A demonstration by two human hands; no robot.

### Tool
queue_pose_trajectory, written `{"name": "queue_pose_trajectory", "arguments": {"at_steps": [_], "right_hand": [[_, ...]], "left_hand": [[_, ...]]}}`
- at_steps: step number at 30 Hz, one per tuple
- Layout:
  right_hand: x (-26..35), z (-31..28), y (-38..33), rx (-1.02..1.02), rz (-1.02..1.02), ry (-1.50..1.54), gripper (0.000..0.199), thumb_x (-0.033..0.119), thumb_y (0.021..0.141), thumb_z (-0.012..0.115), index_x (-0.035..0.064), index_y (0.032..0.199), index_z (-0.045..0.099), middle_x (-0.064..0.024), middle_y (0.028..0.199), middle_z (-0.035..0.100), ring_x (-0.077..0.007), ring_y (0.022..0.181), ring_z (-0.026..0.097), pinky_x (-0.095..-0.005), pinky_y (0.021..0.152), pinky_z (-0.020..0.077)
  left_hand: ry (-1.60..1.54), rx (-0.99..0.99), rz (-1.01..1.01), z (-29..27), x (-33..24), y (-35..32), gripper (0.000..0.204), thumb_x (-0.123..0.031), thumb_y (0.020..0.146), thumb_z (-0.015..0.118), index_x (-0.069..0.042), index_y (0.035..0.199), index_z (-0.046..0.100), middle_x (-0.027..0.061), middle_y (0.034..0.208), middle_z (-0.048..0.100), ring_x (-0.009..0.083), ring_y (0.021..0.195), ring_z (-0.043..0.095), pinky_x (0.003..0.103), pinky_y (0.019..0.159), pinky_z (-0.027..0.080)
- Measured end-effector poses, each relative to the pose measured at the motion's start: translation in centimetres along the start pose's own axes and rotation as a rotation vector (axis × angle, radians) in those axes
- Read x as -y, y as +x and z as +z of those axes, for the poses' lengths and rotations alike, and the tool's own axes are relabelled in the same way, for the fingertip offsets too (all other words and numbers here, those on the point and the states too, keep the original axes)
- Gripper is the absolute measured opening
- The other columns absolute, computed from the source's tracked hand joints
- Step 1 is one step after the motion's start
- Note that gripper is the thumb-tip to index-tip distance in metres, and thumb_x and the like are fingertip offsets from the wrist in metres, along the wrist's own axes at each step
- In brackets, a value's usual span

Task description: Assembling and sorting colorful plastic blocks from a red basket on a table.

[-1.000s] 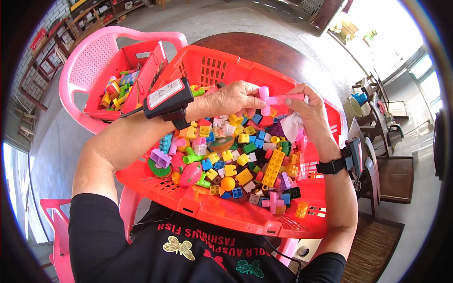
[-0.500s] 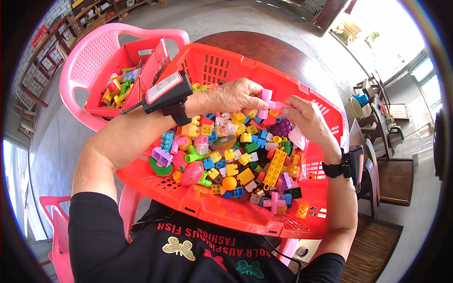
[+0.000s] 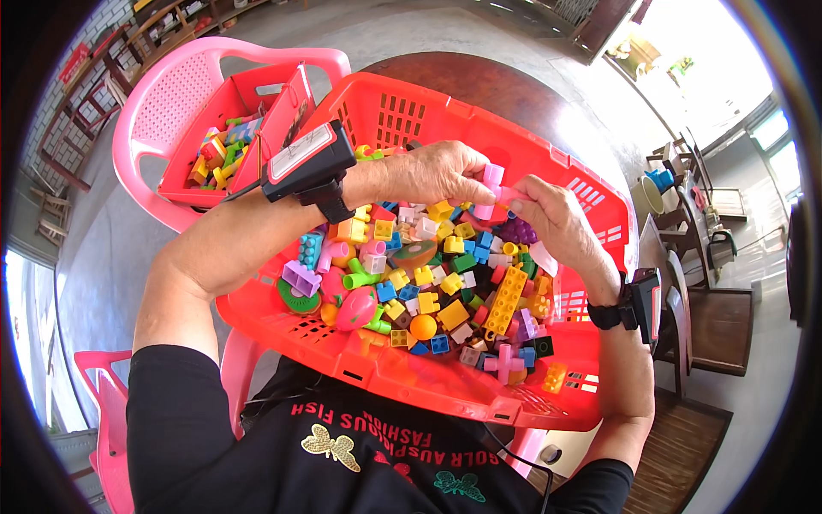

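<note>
A pink tube-shaped toy connector (image 3: 491, 177) is held between my two hands over the far part of the red basket (image 3: 300, 349). My left hand (image 3: 441, 174) pinches it from the left, thumb and fingers closed. From the other side, my right hand (image 3: 555, 216) grips its side arm with the fingertips. Below them lies a heap of mixed toy pieces: a long yellow block (image 3: 505, 301), a purple grape cluster (image 3: 519, 230), a pink toy fruit (image 3: 355, 308), an orange ball (image 3: 423, 326) and a pink cross-shaped connector (image 3: 504, 364). A white piece (image 3: 542, 258) shows beneath my right hand.
On a pink plastic chair (image 3: 163, 94) at the left stands a red box (image 3: 182, 190) with several blocks inside. A round brown table (image 3: 479, 81) is behind the basket. Wooden furniture (image 3: 717, 330) stands at the right, and another pink chair (image 3: 110, 403) at lower left.
The view has shifted slightly, so the basket and chair sit a little differently in it. Both hands keep hold of the pink connector, which is tilted slightly more.
</note>
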State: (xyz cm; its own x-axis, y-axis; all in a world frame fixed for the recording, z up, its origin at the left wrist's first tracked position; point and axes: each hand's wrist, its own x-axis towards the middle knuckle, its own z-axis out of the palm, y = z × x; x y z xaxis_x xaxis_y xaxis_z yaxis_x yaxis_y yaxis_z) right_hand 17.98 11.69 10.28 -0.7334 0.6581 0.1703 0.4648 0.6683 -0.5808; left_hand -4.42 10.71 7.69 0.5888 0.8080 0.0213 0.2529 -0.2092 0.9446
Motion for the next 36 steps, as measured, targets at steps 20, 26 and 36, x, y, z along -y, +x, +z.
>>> {"name": "queue_pose_trajectory", "arguments": {"at_steps": [20,26,36], "right_hand": [[-1.7,2.8,-0.3,0.250,0.009,-0.314,0.030,0.032,0.083,0.060,0.0023,0.088,0.057,-0.0189,0.076,0.060,-0.0379,0.077,0.059,-0.0462,0.066,0.0459],[-1.8,2.6,0.4,0.136,-0.034,-0.180,0.019,0.018,0.082,0.061,0.0005,0.087,0.054,-0.0167,0.071,0.058,-0.0361,0.068,0.058,-0.0412,0.061,0.0456],[-3.3,1.7,0.1,0.063,0.005,-0.422,0.021,0.014,0.082,0.060,-0.0004,0.093,0.050,-0.0188,0.081,0.059,-0.0360,0.078,0.059,-0.0434,0.067,0.0461]], "left_hand": [[0.818,0.008,0.210,1.8,1.3,0.7,0.026,-0.024,0.072,0.067,-0.007,0.090,0.059,0.0159,0.075,0.063,0.0339,0.075,0.062,0.044,0.066,0.048],[0.736,-0.042,0.175,1.0,1.5,0.9,0.030,-0.029,0.074,0.065,-0.006,0.091,0.059,0.0150,0.073,0.063,0.0321,0.074,0.063,0.043,0.065,0.047],[0.900,-0.146,0.099,-1.0,2.3,0.9,0.034,-0.027,0.073,0.065,-0.006,0.099,0.059,0.0162,0.080,0.065,0.0321,0.080,0.063,0.044,0.068,0.049]]}}
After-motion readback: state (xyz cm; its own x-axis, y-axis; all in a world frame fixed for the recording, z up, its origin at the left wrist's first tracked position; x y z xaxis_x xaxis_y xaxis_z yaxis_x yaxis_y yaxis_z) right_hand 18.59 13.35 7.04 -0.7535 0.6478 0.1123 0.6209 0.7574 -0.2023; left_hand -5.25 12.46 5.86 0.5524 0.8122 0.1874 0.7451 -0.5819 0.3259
